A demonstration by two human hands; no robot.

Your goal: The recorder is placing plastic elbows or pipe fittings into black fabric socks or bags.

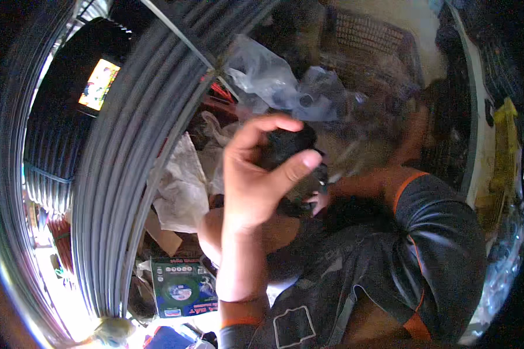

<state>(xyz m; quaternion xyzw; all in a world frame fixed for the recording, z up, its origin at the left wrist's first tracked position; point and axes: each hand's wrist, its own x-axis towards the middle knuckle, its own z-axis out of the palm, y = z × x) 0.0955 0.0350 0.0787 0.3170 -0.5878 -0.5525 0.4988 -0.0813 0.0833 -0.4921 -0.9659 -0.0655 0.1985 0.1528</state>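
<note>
My left hand [257, 174] is raised in the middle of the view, its thumb and fingers curled around a black object [290, 141] whose kind I cannot tell. Lower and to the right, my right hand [318, 201] is small and dim near my lap, partly hidden by shadow; whether it holds anything cannot be made out. Clear plastic bags [266, 78] lie beyond the raised hand. A whitish crumpled sack [179, 187] is to its left.
Bundled grey tubes or hoses [131, 131] curve down the left side. A green printed box [183, 285] stands at lower left, with a piece of cardboard [163, 233] above it. A dark plastic basket [367, 39] sits at the top right, and yellow material [506, 131] lies along the right edge.
</note>
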